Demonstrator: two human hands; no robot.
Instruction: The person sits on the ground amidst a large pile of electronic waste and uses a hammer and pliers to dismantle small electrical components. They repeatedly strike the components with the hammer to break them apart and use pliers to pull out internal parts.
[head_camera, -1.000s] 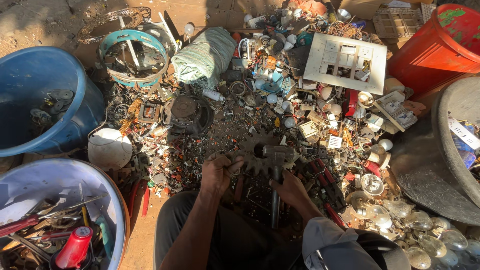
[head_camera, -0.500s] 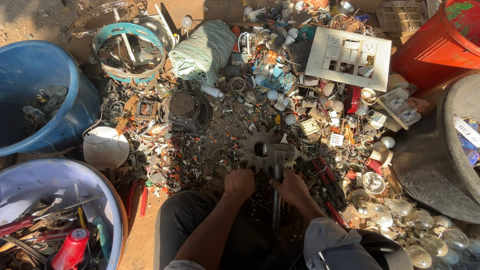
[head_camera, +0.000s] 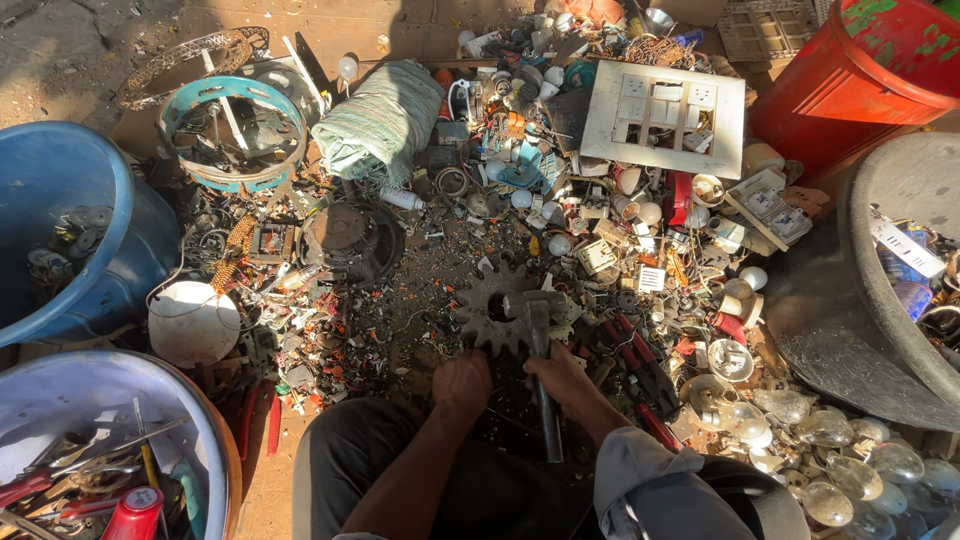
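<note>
Left hand (head_camera: 462, 382) has shifted right, fisted at 6 o'clock of gear (head_camera: 497, 312); right hand (head_camera: 563, 373) grips hammer (head_camera: 538, 352); striking step, steady aim next.

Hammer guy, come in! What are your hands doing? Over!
Right hand beside hammer. Left hand closed below big gear. Scrap all around, red pliers close by.

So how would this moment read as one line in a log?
left hand: fist at toothed gear | right hand: beside hammer lying on gear | around: scrap, bulbs, blue tub
</note>
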